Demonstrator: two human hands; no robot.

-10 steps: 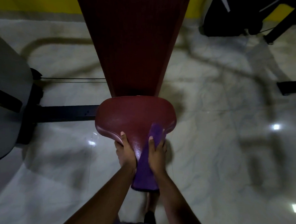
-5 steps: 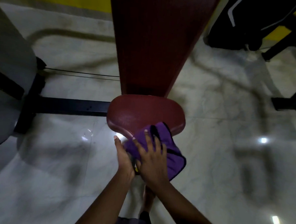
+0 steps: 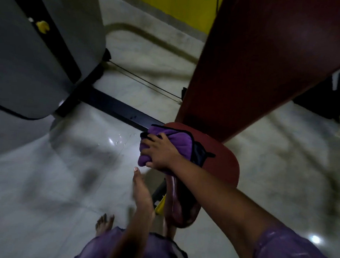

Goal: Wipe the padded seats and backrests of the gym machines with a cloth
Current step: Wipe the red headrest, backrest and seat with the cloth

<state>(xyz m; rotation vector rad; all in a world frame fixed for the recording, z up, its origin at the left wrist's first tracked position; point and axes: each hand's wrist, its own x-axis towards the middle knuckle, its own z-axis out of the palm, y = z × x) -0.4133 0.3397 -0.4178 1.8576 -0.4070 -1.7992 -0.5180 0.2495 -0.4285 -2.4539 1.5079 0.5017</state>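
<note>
Purple cloth (image 3: 176, 140) bunched on the left edge of a maroon padded seat (image 3: 224, 161), gripped by the right hand (image 3: 160, 153).

At far left stands a grey machine housing (image 3: 28, 66) with a black stripe and a small yellow tag (image 3: 42, 27). A black frame bar (image 3: 123, 111) runs from under it across the pale marble floor (image 3: 47, 182) toward the seat. Next, the left hand (image 3: 140, 187) hangs just below the cloth, blurred, its fingers straight and together, holding nothing. The right hand's fingers (image 3: 152, 144) are spread and curled over the bundle, with the thumb at its lower side, clamping it against the seat's rim. To the right, the maroon backrest (image 3: 254, 64) rises steeply above the seat.
</note>
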